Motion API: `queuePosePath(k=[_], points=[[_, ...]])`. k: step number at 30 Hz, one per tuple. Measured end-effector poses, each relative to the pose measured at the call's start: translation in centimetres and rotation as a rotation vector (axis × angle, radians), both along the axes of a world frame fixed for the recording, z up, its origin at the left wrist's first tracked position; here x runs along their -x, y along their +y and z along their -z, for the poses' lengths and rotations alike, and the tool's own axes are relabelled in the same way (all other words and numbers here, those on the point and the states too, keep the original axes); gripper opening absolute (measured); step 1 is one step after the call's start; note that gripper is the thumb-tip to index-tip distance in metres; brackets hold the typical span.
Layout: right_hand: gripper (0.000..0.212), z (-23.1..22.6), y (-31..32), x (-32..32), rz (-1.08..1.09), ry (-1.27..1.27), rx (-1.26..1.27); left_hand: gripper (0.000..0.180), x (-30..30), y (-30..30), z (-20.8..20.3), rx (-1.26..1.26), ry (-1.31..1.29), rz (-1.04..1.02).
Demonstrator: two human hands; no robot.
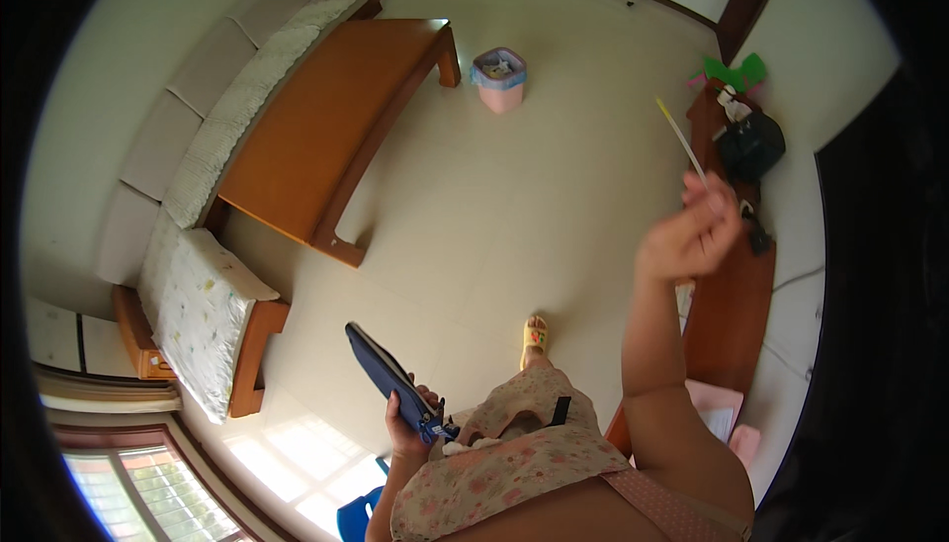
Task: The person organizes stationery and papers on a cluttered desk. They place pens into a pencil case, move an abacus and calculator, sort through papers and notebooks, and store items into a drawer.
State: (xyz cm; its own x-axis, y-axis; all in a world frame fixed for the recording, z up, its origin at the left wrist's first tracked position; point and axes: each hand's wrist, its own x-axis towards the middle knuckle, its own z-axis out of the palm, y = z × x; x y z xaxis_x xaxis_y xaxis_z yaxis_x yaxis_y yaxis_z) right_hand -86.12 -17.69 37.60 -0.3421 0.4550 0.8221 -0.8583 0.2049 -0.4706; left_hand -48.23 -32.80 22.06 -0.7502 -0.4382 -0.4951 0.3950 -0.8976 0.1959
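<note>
My left hand (403, 431), low and left of my body, is closed round a long dark blue zippered pouch (388, 366) that looks like a pencil case. Its narrow end points up and away to the left, and a small blue charm (435, 429) hangs at the near end. Raised on the right, my right hand (695, 230) pinches a thin white stick with a yellow tip (682, 139) between thumb and fingers. The tip points up and to the left; the stick's lower end is hidden in my fingers, so its exact kind does not show.
A wooden coffee table (341, 117) stands before a long cushioned sofa (213, 132) on the left. Ahead is a pink bin (502, 97) with a blue liner. Along the right wall runs a low wooden cabinet (727, 315) bearing a black box (751, 146). A blue chair (356, 517) is at lower left.
</note>
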Motion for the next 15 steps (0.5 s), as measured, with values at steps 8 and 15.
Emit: queuePosePath(k=[8, 15], points=[[0.048, 4.6, -20.2, 30.4, -0.239, -0.657, -0.554, 0.05, 10.4, -3.1, -2.1, 0.021, -0.054, -0.132], [0.052, 18.2, -17.5, 25.7, -0.449, -0.757, -0.787, 0.051, 13.1, -5.7, -2.4, 0.0, -0.096, -0.109]])
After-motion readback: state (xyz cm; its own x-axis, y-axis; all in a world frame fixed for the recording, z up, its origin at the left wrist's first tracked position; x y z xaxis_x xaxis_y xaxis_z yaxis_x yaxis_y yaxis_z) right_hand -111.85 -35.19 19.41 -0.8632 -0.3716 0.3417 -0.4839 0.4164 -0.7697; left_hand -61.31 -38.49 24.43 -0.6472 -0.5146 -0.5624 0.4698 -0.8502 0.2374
